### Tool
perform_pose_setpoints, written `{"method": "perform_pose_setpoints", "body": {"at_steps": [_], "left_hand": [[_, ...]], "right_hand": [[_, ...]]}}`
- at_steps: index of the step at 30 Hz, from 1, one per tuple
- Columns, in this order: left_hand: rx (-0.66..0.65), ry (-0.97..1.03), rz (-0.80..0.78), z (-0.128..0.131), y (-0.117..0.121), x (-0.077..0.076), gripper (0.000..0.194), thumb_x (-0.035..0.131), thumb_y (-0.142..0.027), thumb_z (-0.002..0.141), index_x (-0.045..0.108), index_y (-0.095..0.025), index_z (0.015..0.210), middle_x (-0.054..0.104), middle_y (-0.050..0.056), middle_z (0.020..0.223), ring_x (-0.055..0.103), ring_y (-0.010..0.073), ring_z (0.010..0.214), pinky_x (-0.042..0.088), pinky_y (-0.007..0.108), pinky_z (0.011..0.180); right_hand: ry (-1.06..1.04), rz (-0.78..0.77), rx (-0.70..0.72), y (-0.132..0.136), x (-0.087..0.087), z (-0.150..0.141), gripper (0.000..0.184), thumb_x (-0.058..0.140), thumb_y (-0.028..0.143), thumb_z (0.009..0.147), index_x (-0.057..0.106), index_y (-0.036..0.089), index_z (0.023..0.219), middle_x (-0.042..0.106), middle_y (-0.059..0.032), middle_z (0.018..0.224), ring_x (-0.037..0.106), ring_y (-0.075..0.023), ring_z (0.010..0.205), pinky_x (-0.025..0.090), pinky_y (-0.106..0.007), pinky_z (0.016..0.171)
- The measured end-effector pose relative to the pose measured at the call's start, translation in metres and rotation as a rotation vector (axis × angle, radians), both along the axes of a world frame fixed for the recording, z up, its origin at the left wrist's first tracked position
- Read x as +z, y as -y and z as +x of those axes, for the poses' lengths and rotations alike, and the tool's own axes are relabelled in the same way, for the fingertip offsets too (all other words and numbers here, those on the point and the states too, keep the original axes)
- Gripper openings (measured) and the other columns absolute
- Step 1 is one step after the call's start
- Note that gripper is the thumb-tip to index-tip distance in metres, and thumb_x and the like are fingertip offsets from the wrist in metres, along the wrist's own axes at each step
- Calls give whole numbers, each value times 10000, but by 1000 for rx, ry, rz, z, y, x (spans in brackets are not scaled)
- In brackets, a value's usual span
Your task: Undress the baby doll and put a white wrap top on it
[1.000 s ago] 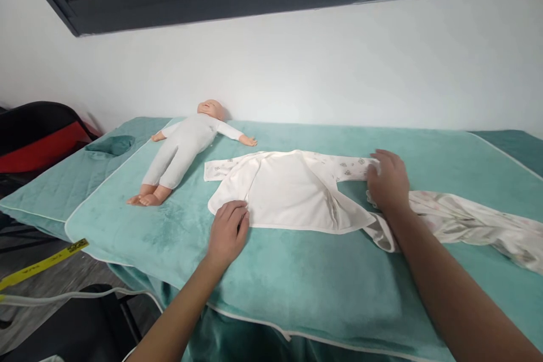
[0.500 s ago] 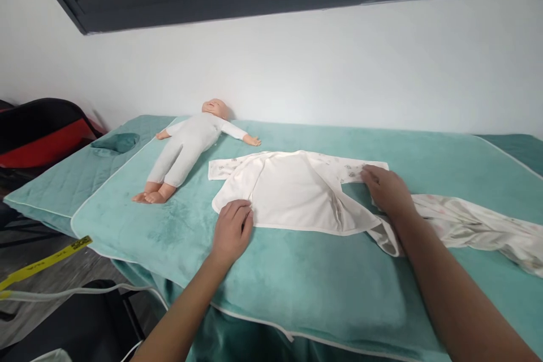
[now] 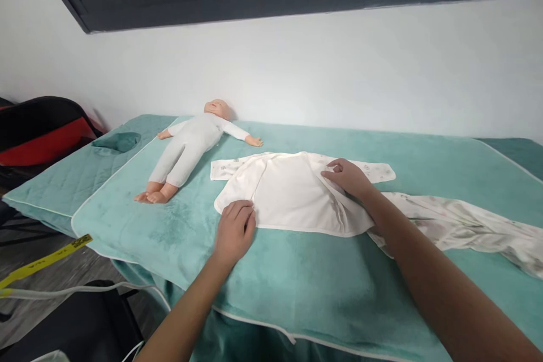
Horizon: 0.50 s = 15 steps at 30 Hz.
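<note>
A white baby shirt (image 3: 292, 195) lies spread on the green bedding, its printed sleeves stretched to either side. My left hand (image 3: 235, 229) rests on the shirt's near left corner, fingers together and laid down on the cloth. Over the shirt's right shoulder is my right hand (image 3: 348, 176), its fingertips at the fabric and slightly apart. I see no cloth gripped in it. Under and beyond my right forearm runs a rumpled patterned white cloth (image 3: 475, 220). A baby doll (image 3: 190, 141) in a white bodysuit lies on its back, farther off to the left.
Green bedding (image 3: 331, 283) with pale piping covers the bed. A small green pillow (image 3: 116, 142) lies at its left end. A black and red chair (image 3: 46, 136) stands at the left, a black seat (image 3: 80, 322) below. A yellow tag (image 3: 46, 260) hangs by a white cable.
My right hand has moved left from the right sleeve onto the shirt's shoulder area, leaving the sleeve flat. My left hand stays at the near corner.
</note>
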<state>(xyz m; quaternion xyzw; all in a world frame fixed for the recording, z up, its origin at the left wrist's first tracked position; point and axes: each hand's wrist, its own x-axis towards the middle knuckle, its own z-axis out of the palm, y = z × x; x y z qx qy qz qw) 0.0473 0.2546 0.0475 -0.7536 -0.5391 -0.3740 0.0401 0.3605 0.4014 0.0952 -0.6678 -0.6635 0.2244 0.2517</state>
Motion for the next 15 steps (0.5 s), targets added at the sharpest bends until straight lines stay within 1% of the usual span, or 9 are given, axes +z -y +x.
{"method": "perform_pose_setpoints", "body": {"at_steps": [3, 5, 8, 11, 15], "left_hand": [[-1, -4, -11, 0, 0, 0, 102, 502, -167, 927, 600, -193, 928, 681, 58, 1023, 602, 210, 996, 479, 392, 879], [1, -1, -17, 0, 0, -1, 102, 498, -170, 931, 598, -191, 928, 680, 60, 1028, 602, 209, 1002, 477, 394, 885], [3, 3, -22, 0, 0, -1, 104, 494, -177, 935, 597, -193, 926, 679, 62, 1036, 604, 210, 1012, 477, 399, 891], [3, 4, -24, 0, 0, -1, 108, 492, -180, 936, 597, -199, 918, 681, 62, 1036, 608, 212, 1012, 481, 401, 885], [3, 3, -27, 0, 0, 0, 110, 492, -176, 935, 599, -199, 926, 681, 64, 1040, 609, 212, 1011, 484, 406, 884]], "right_hand": [[-168, 61, -130, -1, -3, 2, 317, 656, 407, 729, 661, 201, 970, 662, -42, 865, 599, -208, 833, 444, -311, 724], [-317, 118, -217, 0, -4, 7, 310, 644, 405, 725, 660, 193, 952, 660, -35, 844, 592, -195, 804, 451, -309, 718], [-456, 176, -288, 1, -5, 14, 315, 645, 419, 712, 657, 180, 917, 658, -33, 806, 584, -186, 765, 459, -314, 712], [-439, 194, -312, -1, -5, 19, 323, 641, 431, 713, 656, 177, 911, 653, -34, 793, 583, -187, 744, 459, -321, 711], [-303, 253, -298, -5, -8, 21, 323, 619, 445, 734, 659, 182, 918, 663, -51, 836, 591, -210, 802, 455, -330, 739]]}}
